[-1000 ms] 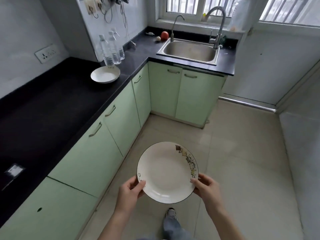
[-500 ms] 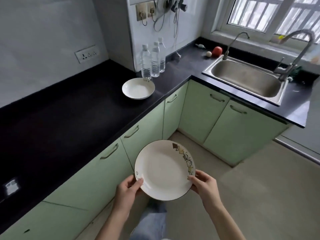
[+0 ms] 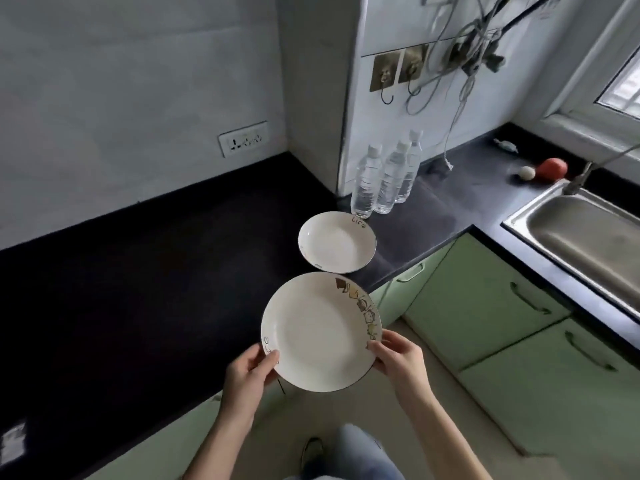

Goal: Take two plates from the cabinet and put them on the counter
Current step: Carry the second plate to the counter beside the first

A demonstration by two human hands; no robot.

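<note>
I hold a white plate (image 3: 320,332) with a patterned rim in both hands, level, over the front edge of the black counter (image 3: 138,289). My left hand (image 3: 247,377) grips its near-left rim and my right hand (image 3: 398,358) grips its near-right rim. A second white plate (image 3: 336,242) lies flat on the counter just beyond, close to the held one but apart from it. The pale green cabinet doors (image 3: 485,306) below the counter are closed.
Three water bottles (image 3: 386,178) stand against the wall pillar right behind the resting plate. A steel sink (image 3: 585,237) is at the right, with a red fruit (image 3: 552,168) and a small pale ball (image 3: 526,172) near it. Cables hang from wall hooks (image 3: 398,74).
I have stepped toward the counter and turned left. The held plate has moved from over the floor to above the counter's edge, near the resting plate. Both hands keep their grip.
</note>
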